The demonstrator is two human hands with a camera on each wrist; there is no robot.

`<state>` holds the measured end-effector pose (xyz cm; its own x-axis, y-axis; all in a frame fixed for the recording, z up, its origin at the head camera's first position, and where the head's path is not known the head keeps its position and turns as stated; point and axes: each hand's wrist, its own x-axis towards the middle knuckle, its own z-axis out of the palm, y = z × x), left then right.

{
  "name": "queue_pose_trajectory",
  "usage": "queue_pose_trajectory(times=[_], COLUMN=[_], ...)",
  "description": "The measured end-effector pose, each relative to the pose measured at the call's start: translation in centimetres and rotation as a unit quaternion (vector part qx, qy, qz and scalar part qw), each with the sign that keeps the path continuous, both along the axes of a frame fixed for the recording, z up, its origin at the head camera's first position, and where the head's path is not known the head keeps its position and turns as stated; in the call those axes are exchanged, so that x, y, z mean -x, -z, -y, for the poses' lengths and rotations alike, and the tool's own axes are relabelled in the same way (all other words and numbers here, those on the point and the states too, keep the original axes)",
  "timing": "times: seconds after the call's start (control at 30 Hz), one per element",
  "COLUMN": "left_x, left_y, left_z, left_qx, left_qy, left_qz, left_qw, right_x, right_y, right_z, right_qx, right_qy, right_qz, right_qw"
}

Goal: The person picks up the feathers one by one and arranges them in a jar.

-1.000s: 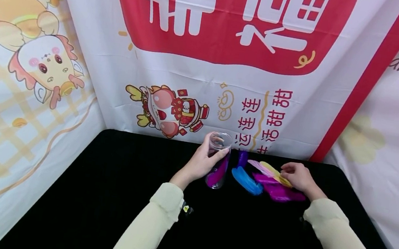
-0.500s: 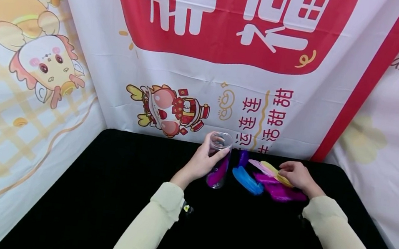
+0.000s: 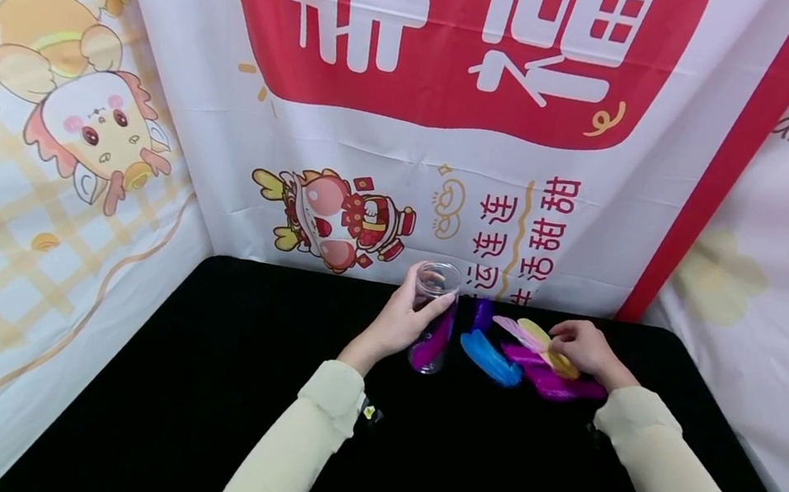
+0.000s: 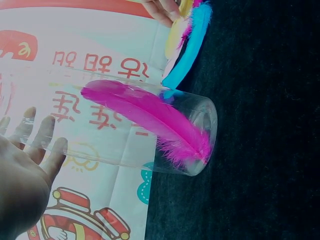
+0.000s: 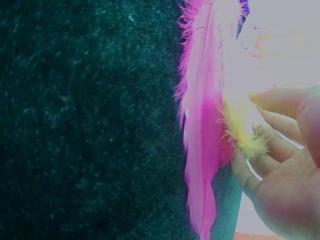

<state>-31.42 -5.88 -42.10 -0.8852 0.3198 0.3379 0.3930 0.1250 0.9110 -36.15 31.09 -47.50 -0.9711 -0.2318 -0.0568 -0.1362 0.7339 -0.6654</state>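
In the head view my left hand [image 3: 400,317] grips a clear plastic jar [image 3: 439,277] near its open top. Inside the jar leans a magenta feather [image 4: 150,115], plain in the left wrist view. My right hand [image 3: 585,347] pinches a yellow feather [image 3: 536,331] between thumb and fingers; its fluffy end [image 5: 250,142] shows by the palm in the right wrist view. Beneath it lie magenta feathers [image 3: 556,384] and a pale pink feather [image 3: 518,333]. Between jar and right hand are a blue feather [image 3: 490,358] and a purple feather [image 3: 482,316].
A black cloth-covered table [image 3: 229,424] lies under everything. Behind its far edge hangs a white and red printed curtain [image 3: 423,142]. Printed cloths hang at the left [image 3: 140,246] and right [image 3: 771,287] sides.
The right hand has shifted slightly left, and the yellow feather has moved with its fingers, showing more of its lower end. The left hand and jar hold still.
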Motion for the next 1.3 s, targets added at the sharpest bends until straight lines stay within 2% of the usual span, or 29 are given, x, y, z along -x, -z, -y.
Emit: queue_pose_trajectory(times=[0.23,0.43,0.87,1.3], left_x=[0.1,-0.1,0.3,0.2], left_y=[0.4,0.5,0.4,0.5], left_z=[0.1,0.1,0.1,0.3], left_qx=[0.009,0.017,0.023,0.023], left_qy=[-0.009,-0.010,-0.015,-0.007], left_qz=[-0.008,-0.003,-0.018,-0.015], left_qw=[0.9999,0.9998,0.9995,0.9996], right_x=[0.3,0.2,-0.5,-1.2], right_y=[0.5,0.8,0.1,-0.3], right_z=[0.0,0.0,-0.5,-1.3], right_qx=[-0.004,0.006,0.009,0.068], right_qy=[0.010,0.020,0.035,0.031], right_qz=[-0.008,0.002,-0.007,0.009], right_qw=[1.000,1.000,0.999,0.997])
